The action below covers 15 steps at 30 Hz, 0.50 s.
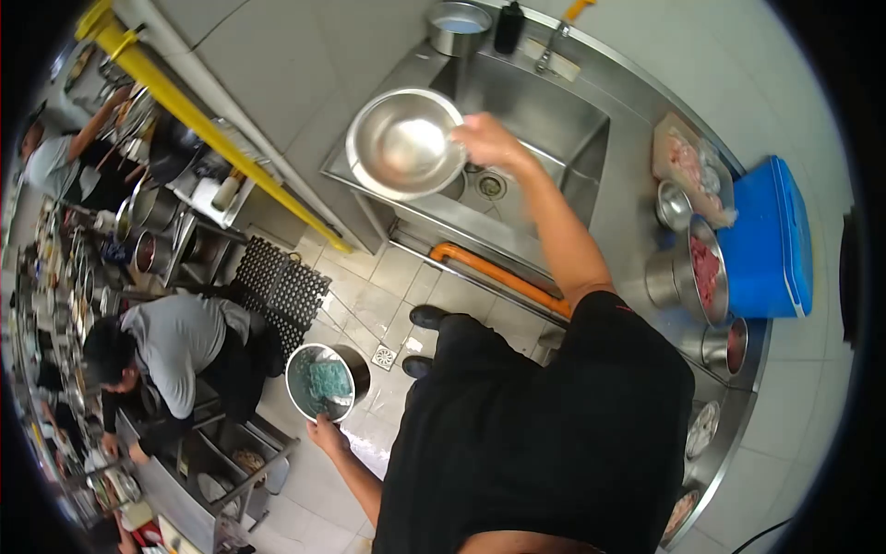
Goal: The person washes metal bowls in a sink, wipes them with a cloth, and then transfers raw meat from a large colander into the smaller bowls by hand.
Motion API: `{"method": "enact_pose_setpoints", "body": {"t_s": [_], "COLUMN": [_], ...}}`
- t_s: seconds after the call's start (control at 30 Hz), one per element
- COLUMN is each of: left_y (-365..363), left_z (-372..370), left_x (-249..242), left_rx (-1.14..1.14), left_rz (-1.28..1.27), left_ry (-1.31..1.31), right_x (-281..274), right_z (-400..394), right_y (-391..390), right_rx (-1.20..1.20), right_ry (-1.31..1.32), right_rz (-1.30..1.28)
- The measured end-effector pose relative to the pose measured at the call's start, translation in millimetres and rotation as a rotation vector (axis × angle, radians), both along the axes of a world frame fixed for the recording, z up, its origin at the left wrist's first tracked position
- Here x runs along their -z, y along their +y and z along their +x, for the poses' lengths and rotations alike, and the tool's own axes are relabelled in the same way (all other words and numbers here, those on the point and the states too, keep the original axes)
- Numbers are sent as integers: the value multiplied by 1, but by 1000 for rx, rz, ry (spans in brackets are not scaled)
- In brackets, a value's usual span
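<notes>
Silver bowl [403,138], round and shiny, in the right hand [489,141].

You wear a black short-sleeved top, dark trousers and black shoes
Your plain top [544,406] spreads at 5 o'clock, a small red mark near the sleeve [595,323]; your trousers [475,355] are dark, your rounded shoes [427,317] sit towards 7 o'clock, and your right hand [489,141] at 1 and left hand [329,438] at 7 are bare

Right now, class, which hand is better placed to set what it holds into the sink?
The right hand, I'd judge: it holds the metal bowl beside the sink, while the left hand holds the pot over the floor, farther away.
</notes>
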<state>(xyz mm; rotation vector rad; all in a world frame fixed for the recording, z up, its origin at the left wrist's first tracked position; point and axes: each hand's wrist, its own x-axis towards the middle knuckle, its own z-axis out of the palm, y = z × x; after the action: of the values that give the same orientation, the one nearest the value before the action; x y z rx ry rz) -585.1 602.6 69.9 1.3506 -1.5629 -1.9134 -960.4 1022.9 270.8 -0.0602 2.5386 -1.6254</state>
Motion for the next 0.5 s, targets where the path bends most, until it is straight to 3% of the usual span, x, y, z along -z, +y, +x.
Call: {"method": "enact_pose_setpoints", "body": {"t_s": [0.2, 0.27, 0.37, 0.4, 0.43, 0.47, 0.5], "left_y": [2, 6, 29, 30, 29, 31, 35], "left_z": [-50, -74, -93, -102, -104, -108, -115], "left_x": [19, 16, 4, 5, 5, -11, -25], "left_rx": [325, 342, 309, 332, 338, 371, 402], "left_rz": [-60, -69, -52, -157, -264, -286, -336], "left_ry": [-76, -71, -69, -54, -52, -141, -111], "right_x": [102, 177, 231, 253, 280, 335, 355], "right_z": [-21, -51, -68, -80, -90, -107, -118], "right_y": [137, 164, 164, 161, 160, 165, 162], "right_rx": [538, 712, 803, 829, 880, 944, 918], "right_ry": [-148, -252, -427, -464, -513, -375, -415], "right_rz": [-148, -237, -281, -272, -369, -596, -624]}}
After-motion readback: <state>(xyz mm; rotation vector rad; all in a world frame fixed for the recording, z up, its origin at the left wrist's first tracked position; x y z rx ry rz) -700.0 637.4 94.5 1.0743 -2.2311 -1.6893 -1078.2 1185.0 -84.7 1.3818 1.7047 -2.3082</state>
